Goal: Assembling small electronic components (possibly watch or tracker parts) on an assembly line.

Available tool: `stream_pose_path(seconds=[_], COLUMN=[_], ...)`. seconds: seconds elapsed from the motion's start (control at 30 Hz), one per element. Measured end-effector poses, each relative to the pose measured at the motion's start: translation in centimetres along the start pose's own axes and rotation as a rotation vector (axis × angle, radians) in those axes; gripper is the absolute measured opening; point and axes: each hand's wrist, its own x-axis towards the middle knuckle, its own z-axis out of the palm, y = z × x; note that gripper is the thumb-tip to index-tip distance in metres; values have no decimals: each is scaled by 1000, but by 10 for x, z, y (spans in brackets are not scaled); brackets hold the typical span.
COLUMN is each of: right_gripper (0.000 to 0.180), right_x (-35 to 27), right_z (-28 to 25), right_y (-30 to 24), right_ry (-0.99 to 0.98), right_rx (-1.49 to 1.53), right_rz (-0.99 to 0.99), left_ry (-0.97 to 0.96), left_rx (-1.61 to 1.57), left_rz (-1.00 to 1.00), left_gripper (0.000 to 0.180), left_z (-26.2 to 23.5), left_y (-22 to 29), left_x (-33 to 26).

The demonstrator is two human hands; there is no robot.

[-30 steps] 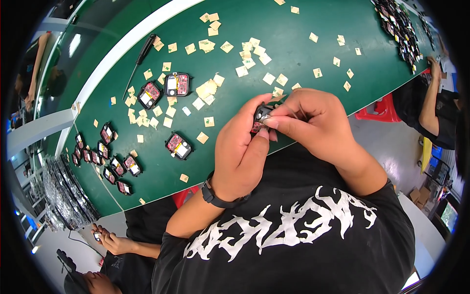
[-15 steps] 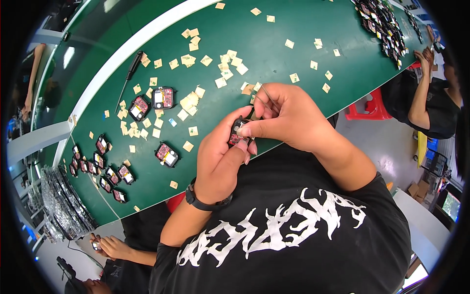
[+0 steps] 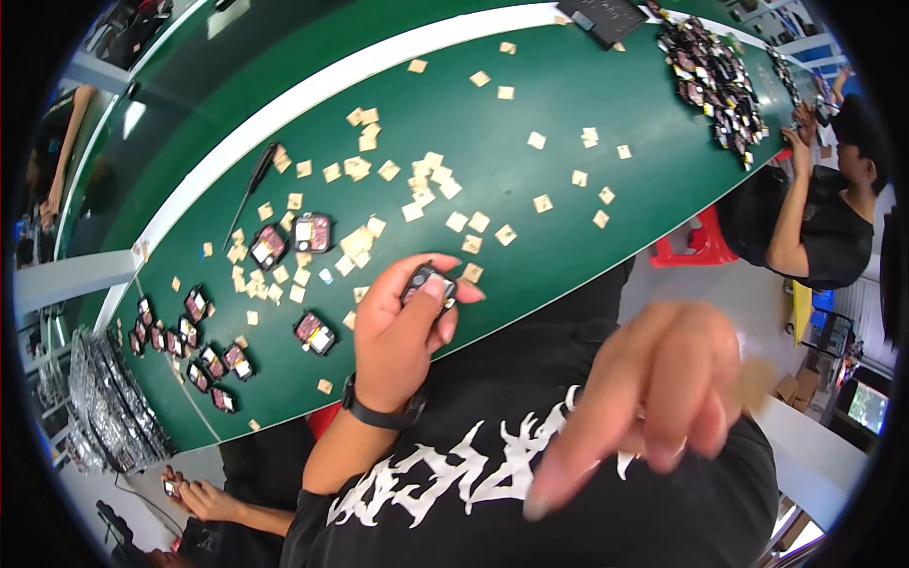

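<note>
My left hand (image 3: pixel 396 331), with a black band at the wrist, is closed on a small black-cased device (image 3: pixel 431 287), its thumb across the face. It holds the device over the table's near edge. My right hand (image 3: pixel 653 398) is raised close to the camera, apart from the device and blurred. Its index finger is stretched out while the others curl. A smeared beige patch (image 3: pixel 755 386) shows at its right edge; what the curled fingers hold is hidden. Open devices with red circuit boards lie left of my left hand, the nearest device (image 3: pixel 313 333) by itself.
Beige paper squares (image 3: pixel 360 243) are scattered over the green table (image 3: pixel 511 180). A black-handled screwdriver (image 3: pixel 254 185) lies at the left, near stacked silvery packs (image 3: pixel 114 402). At the far right are a heap of devices (image 3: pixel 710 85), a black tray (image 3: pixel 603 19) and a seated co-worker (image 3: pixel 824 208).
My right hand has left the device and come back toward the camera, to the right. The left hand still holds the device, slightly farther left. A black tray has come into view.
</note>
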Motion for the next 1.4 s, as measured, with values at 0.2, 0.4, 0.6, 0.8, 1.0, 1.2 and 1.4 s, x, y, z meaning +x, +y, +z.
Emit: stream_pose_path(seconds=[0.2,0.4,0.6,0.8,1.0,1.2,1.4], right_gripper=[28,23,22,23,12,24,31], right_x=[17,23,9,2,-4,-109,-151], right_z=[30,31,34,34,-47,-176,-226], right_y=[14,43,41,57,11,-35,-80], right_ry=[-266,-253,-124,-56,819,1303,1129], right_rx=[319,577,728,668,-602,-1291,-2370], right_rz=[-227,-487,-248,-422,-184,69,167], left_ry=[35,79,72,96,45,242,598], left_rx=[18,21,52,144,433,506,273], left_rz=[32,6,12,50,199,363,386], left_gripper=[22,21,20,23,35,41,43], left_z=[0,4,6,8,7,-24,-75], left_y=[1,1,-1,0,12,29,42], left_x=[3,3,5,2,-12,-47,-79])
